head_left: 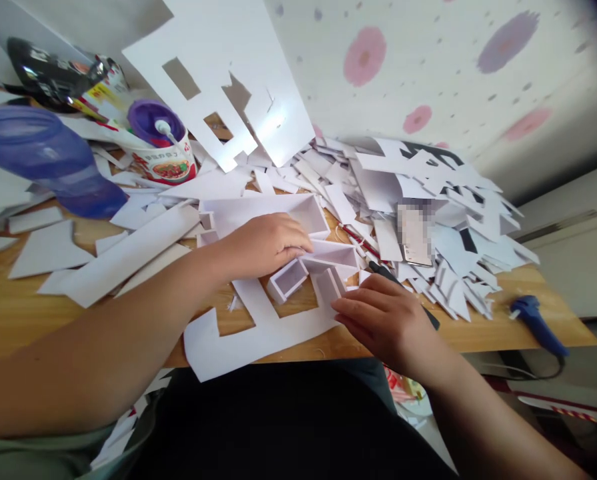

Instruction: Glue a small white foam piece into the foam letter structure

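In the middle of the table stands a white foam-board box [265,208], open at the top. My left hand [268,243] rests at its near side, fingers curled round the edge of a smaller white foam-board tray [333,254]. Just below that hand sits a little open compartment [288,280] of the same board. The fingers of my right hand [385,317] are closed on a small white foam-board piece [331,285]; the thumb is hidden. A flat white sheet with cut-outs [258,340] lies underneath, at the table's front edge.
White board scraps [323,167] cover much of the wooden table [28,327]. A dark-handled tool [385,270] lies partly beneath my right hand. A phone [415,233] leans among scraps. A blue glue gun [538,323], a blue bottle [53,160] and a food tub [171,160] stand around.
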